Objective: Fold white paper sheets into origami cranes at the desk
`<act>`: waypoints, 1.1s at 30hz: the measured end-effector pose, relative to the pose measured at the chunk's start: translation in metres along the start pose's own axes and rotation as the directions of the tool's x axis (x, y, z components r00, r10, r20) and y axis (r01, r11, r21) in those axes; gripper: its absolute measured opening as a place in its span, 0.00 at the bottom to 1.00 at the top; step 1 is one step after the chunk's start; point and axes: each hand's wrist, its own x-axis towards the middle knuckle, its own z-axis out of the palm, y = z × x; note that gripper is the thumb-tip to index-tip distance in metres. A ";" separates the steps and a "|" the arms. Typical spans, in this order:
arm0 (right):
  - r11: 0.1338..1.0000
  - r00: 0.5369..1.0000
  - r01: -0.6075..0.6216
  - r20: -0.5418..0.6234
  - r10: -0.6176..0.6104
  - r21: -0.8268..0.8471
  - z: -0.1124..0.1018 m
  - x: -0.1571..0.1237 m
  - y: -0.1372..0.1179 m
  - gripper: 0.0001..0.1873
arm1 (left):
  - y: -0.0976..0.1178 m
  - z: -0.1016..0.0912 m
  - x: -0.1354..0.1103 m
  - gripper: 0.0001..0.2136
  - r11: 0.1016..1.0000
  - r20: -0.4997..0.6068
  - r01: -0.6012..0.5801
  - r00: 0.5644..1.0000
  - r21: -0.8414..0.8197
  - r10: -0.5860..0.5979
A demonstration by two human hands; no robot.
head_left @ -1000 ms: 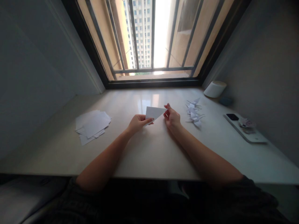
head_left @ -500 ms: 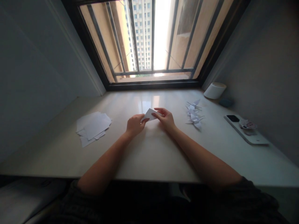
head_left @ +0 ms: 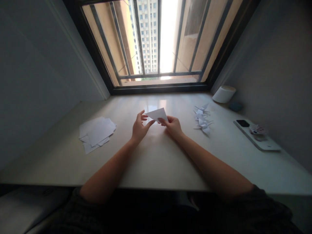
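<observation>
While both forearms reach out over the desk (head_left: 156,159), the right hand (head_left: 173,126) has a folded white paper triangle (head_left: 157,114) by its lower right part, its fingers (head_left: 163,121) closed together on the paper in a light pinch. The triangle sits between the two hands, lifted off the desk, with its pointed end toward the left hand (head_left: 140,128). That hand is spread wide open, its upper fingers (head_left: 142,114) raised just beside the paper's left tip and its thumb reaching in near the lower edge; whether the thumb touches the paper is hard to tell, and nothing is gripped in that hand. Well left of those fingers lies a loose pile of white paper sheets (head_left: 96,135), slightly fanned. Right of the right hand's fingers, and not far off, lies a small heap of white origami cranes (head_left: 202,120). Farther right a smartphone (head_left: 255,138) in a pale case lies on the desk, back up, with a dark camera patch and a small printed item on it. Beyond the fingers, a white cylindrical container (head_left: 224,94) and a small blue object (head_left: 235,106) stand by the wall, and a barred window (head_left: 161,88) looks out on a tower block (head_left: 146,35).
</observation>
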 end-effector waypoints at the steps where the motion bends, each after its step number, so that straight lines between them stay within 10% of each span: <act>1: 0.999 1.000 -0.008 -0.004 0.008 0.046 0.001 0.000 -0.001 0.20 | -0.002 0.002 0.000 0.38 0.993 0.006 0.066 0.998 -0.095 -0.066; 9: 0.937 0.993 -0.116 0.042 0.108 0.329 0.008 -0.004 -0.005 0.22 | 0.000 0.007 -0.002 0.18 0.954 0.191 0.109 0.980 -0.280 -0.056; 33: 0.982 0.961 -0.149 0.252 0.115 0.119 0.021 -0.014 -0.001 0.21 | 0.013 0.000 0.008 0.13 0.788 -0.136 0.206 0.929 -0.580 -0.343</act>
